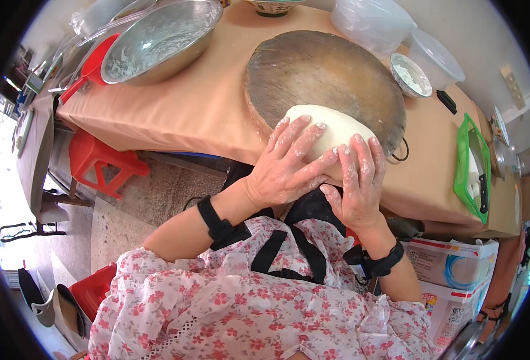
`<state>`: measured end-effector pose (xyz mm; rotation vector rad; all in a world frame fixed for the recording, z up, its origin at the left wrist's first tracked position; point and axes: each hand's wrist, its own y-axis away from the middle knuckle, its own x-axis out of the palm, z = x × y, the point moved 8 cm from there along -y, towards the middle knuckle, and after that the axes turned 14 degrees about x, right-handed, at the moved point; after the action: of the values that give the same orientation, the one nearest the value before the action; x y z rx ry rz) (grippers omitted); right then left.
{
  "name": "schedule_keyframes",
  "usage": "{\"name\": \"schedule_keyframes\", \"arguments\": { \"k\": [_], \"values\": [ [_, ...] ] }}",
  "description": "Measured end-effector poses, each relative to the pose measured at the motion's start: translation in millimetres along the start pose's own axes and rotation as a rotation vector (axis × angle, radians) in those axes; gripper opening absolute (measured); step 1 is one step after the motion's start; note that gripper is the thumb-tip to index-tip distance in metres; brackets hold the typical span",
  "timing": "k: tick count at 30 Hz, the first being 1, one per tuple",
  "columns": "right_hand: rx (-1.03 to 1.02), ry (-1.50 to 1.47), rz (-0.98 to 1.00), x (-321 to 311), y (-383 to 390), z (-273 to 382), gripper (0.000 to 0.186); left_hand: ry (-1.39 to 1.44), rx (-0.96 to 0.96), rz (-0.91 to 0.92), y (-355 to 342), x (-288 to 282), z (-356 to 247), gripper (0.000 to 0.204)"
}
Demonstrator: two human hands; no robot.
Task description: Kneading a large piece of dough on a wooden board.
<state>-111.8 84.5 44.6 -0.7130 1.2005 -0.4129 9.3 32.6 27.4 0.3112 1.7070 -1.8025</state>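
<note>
A smooth white lump of dough (328, 129) lies at the near edge of a round, dark wooden chopping board (319, 72). Across its left and near side is my left hand (289, 159), its floury fingers spread over the top and gripping it. From the right, my right hand (358, 183) curves round the dough, fingertips on its surface. The two hands meet at the near side, where they hide part of the dough. Both are dusted with flour, and each wrist wears a black band.
A steel basin (163, 45) with flour streaks stands back left beside a red dipper (90, 69). Right of the board are a flour bowl (410, 77), a clear plastic tub (436, 57) and a green basket (466, 162) with a knife (484, 193). A red stool (102, 162) stands on the floor.
</note>
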Motion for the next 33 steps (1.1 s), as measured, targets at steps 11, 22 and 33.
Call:
{"name": "schedule_keyframes", "arguments": {
  "k": [11,22,33],
  "values": [
    [0.099,-0.16,0.069,21,-61,-46,0.06,-0.066,-0.179,0.2,-45,25,43,0.06],
    [0.587,-0.473,0.488,77,-128,-124,0.063,0.182,-0.518,0.5,-75,82,129,0.051],
    [0.296,-0.321,0.254,37,-83,-71,0.058,0.021,-0.232,0.198,-51,38,68,0.053]
  ]
}}
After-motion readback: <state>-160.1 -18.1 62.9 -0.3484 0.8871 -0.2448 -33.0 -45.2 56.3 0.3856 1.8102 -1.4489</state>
